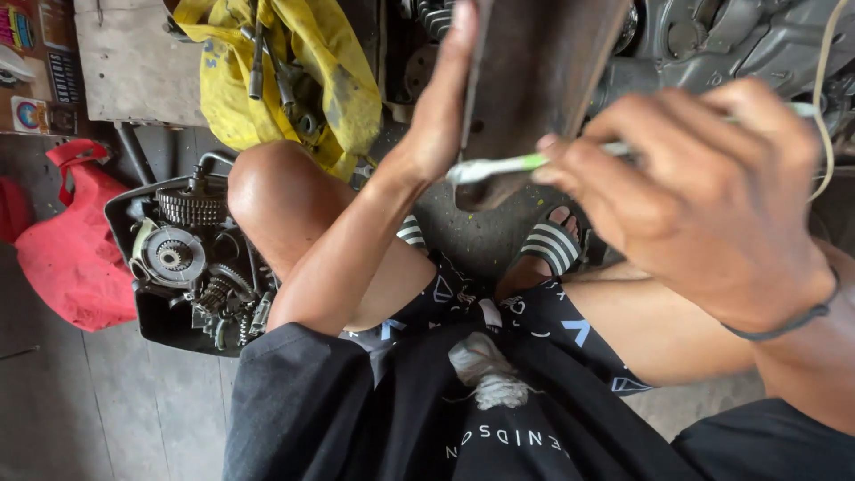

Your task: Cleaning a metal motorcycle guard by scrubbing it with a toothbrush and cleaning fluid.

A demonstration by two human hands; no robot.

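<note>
Left hand fingers grasping dark flat panel, right hand fingers clenched on green-white toothbrush, red bag left

A flat dark metal plate stands at far centre, with the left hand on its left edge and the right hand to its right. A black tray of steel gears lies left, a crumpled yellow cloth beyond it, and a red plastic bag farther left.
</note>
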